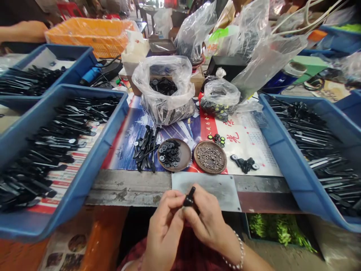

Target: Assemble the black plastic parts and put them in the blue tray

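Note:
Over the table's front edge, my left hand [166, 222] and my right hand [208, 220] meet, both closed on a small black plastic part [189, 198] with a thin stem pointing up. My fingertips hide much of it. A pale metal plate [207, 190] lies just beyond my hands. Behind it stand a round dish of small metal pins or screws [210, 158] and a dish of black plastic discs [170, 152]. Long black plastic pieces [146, 148] are heaped to the left. Small black wheeled parts [244, 164] lie to the right, with black and yellow-green pieces [217, 139] behind the pin dish.
Blue trays of long black parts flank me at left [113, 124] and right [278, 130]. Open plastic bags of parts [166, 107] [220, 101] stand behind the dishes. Another person's arm [24, 32] reaches toward an orange crate [90, 35] at the upper left.

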`<state>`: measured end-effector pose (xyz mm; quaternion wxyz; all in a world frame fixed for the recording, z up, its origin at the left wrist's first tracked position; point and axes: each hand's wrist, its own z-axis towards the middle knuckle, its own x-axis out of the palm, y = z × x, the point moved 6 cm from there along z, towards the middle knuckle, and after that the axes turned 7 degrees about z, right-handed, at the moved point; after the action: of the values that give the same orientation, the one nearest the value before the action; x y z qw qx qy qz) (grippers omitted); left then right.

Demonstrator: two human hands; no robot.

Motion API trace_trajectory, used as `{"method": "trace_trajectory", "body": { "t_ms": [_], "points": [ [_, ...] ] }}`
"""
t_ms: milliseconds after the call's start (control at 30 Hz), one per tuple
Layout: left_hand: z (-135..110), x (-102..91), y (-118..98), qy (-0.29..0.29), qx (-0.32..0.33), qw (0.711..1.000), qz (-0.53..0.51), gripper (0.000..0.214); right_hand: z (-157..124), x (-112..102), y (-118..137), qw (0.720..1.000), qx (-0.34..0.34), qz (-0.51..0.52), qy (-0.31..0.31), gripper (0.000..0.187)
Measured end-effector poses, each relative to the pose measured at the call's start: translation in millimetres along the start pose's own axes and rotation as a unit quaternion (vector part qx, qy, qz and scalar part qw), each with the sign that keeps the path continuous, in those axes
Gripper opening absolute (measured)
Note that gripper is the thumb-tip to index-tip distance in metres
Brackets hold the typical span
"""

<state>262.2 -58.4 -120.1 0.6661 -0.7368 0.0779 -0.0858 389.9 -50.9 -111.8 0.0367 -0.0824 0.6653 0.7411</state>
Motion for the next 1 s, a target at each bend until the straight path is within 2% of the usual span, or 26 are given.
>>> {"method": "trace_trajectory", "body": {
  "t_ms": [100,133,233,300,367,400,467,533,600,667,733,800,867,1000],
  "points": [
    [0,2.3,1,0.018,-0.014,1.000,-0.004,0.018,-5,9,-12,0.984,0.105,0.125,0.070,0.065],
    [0,2.9,1,0.024,-0.016,1.000,-0.006,0.019,-5,9,-13,0.981,0.114,0.141,0.072,0.065],
    [0,1.0,-3,0.018,0.001,1.000,0.003,0.017,-2,-4,-3,0.999,0.029,0.035,-0.008,0.059],
    [0,-0.4,-3,0.012,-0.001,1.000,0.002,0.015,-1,-3,0,1.000,0.008,0.014,0.013,0.059],
    [-1,0.1,0,0.018,-0.023,0.999,-0.017,0.016,-1,2,-2,0.996,0.031,0.058,0.057,0.063],
    [-1,0.3,1,0.020,-0.033,0.999,-0.027,0.016,-1,0,-2,0.997,0.028,0.062,0.046,0.060],
    [-2,0.0,1,0.018,-0.029,0.999,-0.034,0.015,-2,-8,2,1.000,-0.017,0.006,-0.017,0.048],
    [-2,-0.3,0,0.013,-0.018,0.999,-0.029,0.013,-3,-8,7,0.997,-0.058,-0.040,-0.014,0.043],
    [-2,0.9,1,0.020,-0.025,0.999,-0.037,0.014,-2,-5,7,0.998,-0.055,-0.034,0.019,0.051],
    [-2,2.1,2,0.025,-0.037,0.998,-0.045,0.014,-1,-8,7,0.997,-0.057,-0.048,-0.007,0.051],
    [-2,1.6,1,0.020,-0.027,0.999,-0.036,0.012,-1,-12,11,0.991,-0.085,-0.095,-0.045,0.043],
    [-2,1.2,1,0.017,-0.019,0.999,-0.027,0.012,0,-8,10,0.991,-0.090,-0.097,-0.017,0.042],
    [-3,1.1,2,0.019,-0.028,0.999,-0.038,0.014,0,-5,6,0.995,-0.072,-0.064,0.003,0.051],
    [-5,-3.0,1,0.005,-0.027,0.999,-0.029,0.013,-2,-5,11,0.989,-0.097,-0.104,-0.041,0.045]
  ]
}}
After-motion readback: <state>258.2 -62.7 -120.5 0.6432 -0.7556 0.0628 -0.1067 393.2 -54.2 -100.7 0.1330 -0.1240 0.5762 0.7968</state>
